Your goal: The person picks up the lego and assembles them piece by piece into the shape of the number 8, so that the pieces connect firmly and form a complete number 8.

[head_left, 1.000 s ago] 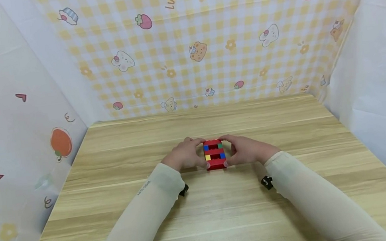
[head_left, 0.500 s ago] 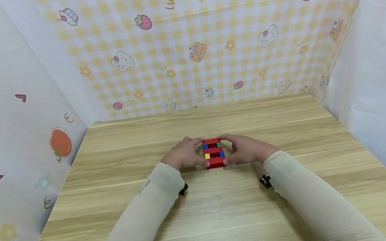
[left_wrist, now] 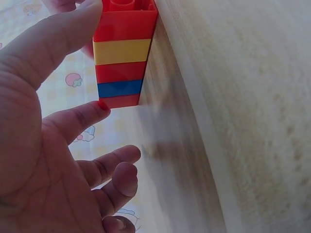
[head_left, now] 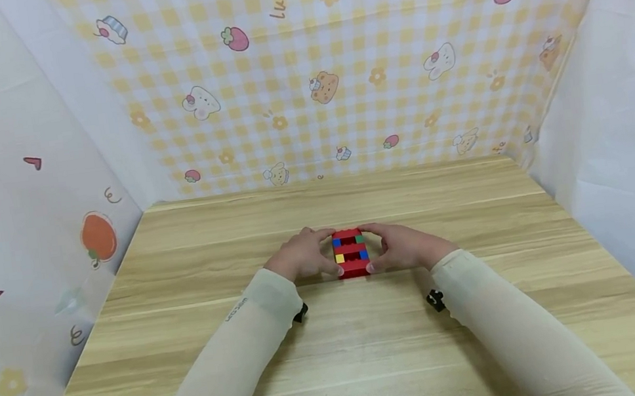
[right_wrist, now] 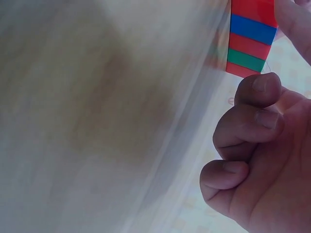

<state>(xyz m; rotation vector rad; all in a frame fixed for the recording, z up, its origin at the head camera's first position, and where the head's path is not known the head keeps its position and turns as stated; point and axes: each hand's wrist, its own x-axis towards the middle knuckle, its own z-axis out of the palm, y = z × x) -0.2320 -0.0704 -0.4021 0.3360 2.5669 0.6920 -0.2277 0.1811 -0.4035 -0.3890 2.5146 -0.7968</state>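
Observation:
A ladder-like block of toy building bricks point(head_left: 350, 248) lies on the table between both hands. Red bricks alternate with small blue, green and yellow ones, leaving two gaps in the middle. My left hand point(head_left: 302, 256) holds its left side, thumb at the near corner and index finger at the far one. On the opposite side my right hand point(head_left: 409, 245) grips it likewise. The left wrist view shows red, yellow and blue layers of the brick block point(left_wrist: 121, 52) against the thumb and index finger. In the right wrist view the other fingers point(right_wrist: 250, 124) are bent beside the brick block point(right_wrist: 250, 36).
The wood-grain table point(head_left: 343, 360) spreads around the hands. A yellow checked cloth point(head_left: 289, 63) hangs behind its far edge, with white sheets point(head_left: 627, 107) at both sides. A black wrist device point(head_left: 435, 300) sits under the right cuff.

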